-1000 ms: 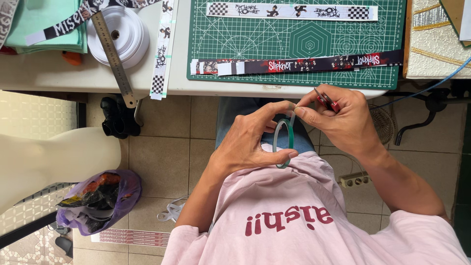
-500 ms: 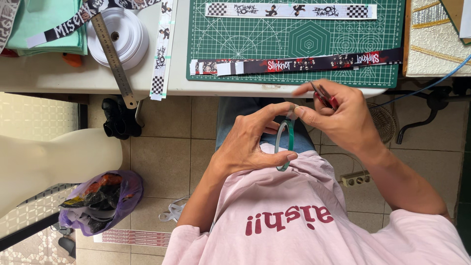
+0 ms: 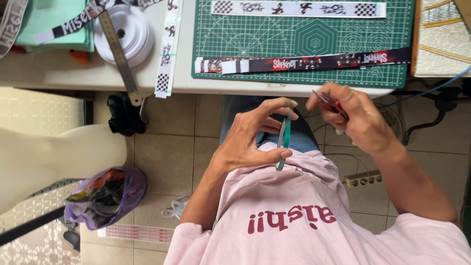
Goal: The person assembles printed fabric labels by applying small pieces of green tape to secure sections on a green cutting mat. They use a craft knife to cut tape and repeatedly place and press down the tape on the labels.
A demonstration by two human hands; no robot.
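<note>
Just below the green cutting mat [image 3: 304, 37], the left hand [image 3: 252, 140] pinches a green tape roll [image 3: 283, 142] upright between thumb and fingertips. Right of the roll, the right hand [image 3: 355, 115] is closed around small red-handled scissors [image 3: 329, 103].

Both forearms come up from the lap in front of the chest, bare from the short sleeves down, elbows bent and tucked near the body. The left hand [image 3: 250, 140] is turned palm toward the middle, wrist slightly cocked, its fingers curled and spread, thumb below and fingertips above, pinching something thin between them. The right hand [image 3: 355, 118] sits higher and further out, just apart from the left, back facing up, knuckles bunched, its fingers closed around something small and red held at the fingertips. The two hands do not touch.
</note>
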